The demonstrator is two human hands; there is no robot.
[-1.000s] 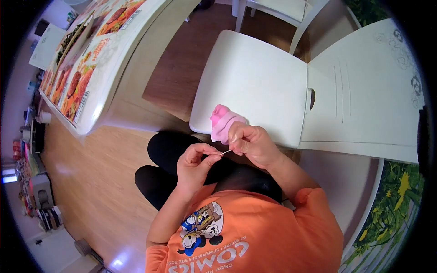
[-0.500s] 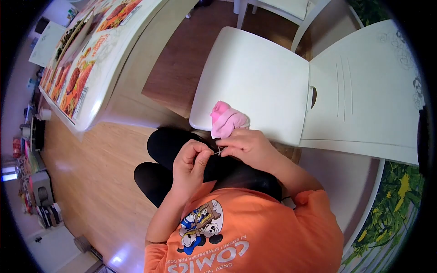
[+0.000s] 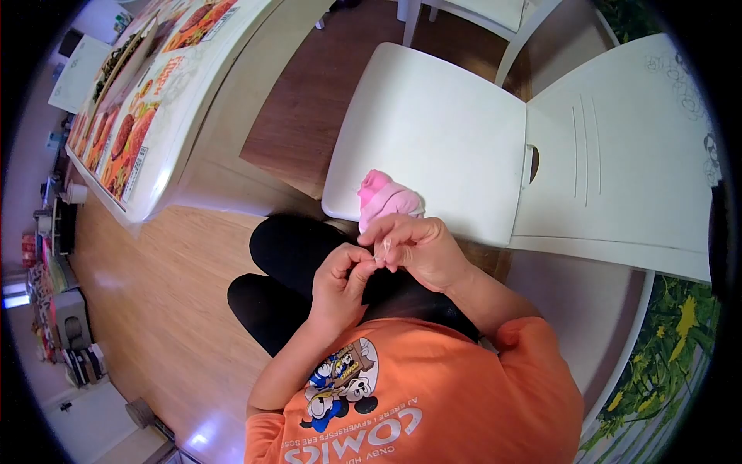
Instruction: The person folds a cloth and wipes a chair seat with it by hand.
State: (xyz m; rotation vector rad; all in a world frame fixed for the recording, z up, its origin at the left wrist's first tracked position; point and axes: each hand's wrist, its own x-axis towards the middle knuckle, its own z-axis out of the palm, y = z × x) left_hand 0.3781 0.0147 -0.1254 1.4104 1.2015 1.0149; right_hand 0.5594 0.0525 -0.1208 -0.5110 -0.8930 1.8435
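Observation:
My left hand (image 3: 338, 280) is closed in a pinch, thumb and forefinger pressed together over my lap. Meeting it from the right is my right hand (image 3: 421, 251), its fingers curled and pinching too. Between the fingertips shows a thin whitish strand (image 3: 379, 259), mostly hidden by the fingers and too small to make out fully. Just beyond my right hand, a bundle of folded pink cloth (image 3: 390, 201), perhaps socks, lies on the near edge of the white chair seat (image 3: 433, 124).
To the left stands a white table (image 3: 193, 100) with a food-printed cover. My knees in black (image 3: 282, 243) are below the hands, above the wooden floor (image 3: 170, 309). Another white chair (image 3: 487, 15) is at the back. On the right are yellow-flowered green panels (image 3: 672, 340).
My right hand has turned, with its fingers lifting and curling, and my left hand has moved slightly right toward it. The strand shows less between them. The pink cloth stays put.

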